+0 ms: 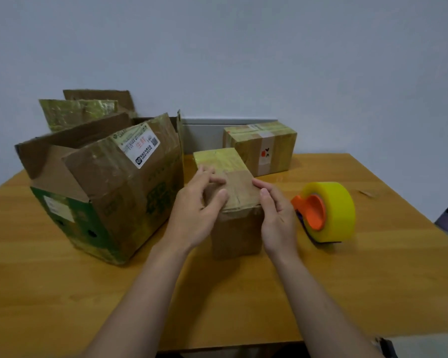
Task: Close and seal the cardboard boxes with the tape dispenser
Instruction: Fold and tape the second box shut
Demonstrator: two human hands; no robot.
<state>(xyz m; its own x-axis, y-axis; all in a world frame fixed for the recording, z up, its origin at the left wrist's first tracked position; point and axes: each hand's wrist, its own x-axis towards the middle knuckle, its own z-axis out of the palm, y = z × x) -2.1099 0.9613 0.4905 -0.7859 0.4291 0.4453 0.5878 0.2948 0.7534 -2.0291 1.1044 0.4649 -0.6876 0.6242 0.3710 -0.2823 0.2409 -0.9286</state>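
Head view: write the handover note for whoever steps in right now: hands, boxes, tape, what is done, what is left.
Left hand: fingers press on top of the small box, holding nothing.
Right hand: fingers on the same box's right top edge.
Tape dispenser: lying on the table, right of that hand, untouched.
Done: small box closed, tape across its top; back box taped.
Left: large box on the left has its flaps up; more flaps stand raised behind it.

Your left hand [194, 215] and right hand [277, 215] are bare with short, plain nails, and your left forearm [145, 285] and right forearm [318, 293] are bare-sleeved.
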